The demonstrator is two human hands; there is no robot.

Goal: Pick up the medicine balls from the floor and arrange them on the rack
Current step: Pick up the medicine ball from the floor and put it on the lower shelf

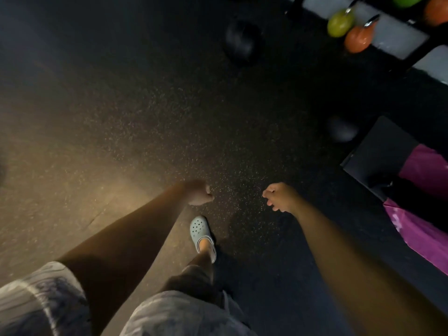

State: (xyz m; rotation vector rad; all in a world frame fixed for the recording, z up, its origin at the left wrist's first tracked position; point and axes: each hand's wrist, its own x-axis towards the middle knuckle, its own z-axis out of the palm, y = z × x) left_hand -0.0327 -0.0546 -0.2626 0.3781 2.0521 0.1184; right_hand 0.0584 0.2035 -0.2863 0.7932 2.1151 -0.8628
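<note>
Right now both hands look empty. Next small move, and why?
Probably step toward the nearer dark ball on the floor and lower both hands. Left hand and right hand are curled, holding nothing; that ball lies ahead to the right, with another black ball farther off near the rack.

A dark speckled rubber floor (218, 122) fills the room, lit warm amber at the left and falling into shadow at the right, where a black bench pad (378, 151) draped with magenta cloth (421, 229) stands below a pale wall (397, 32).
</note>
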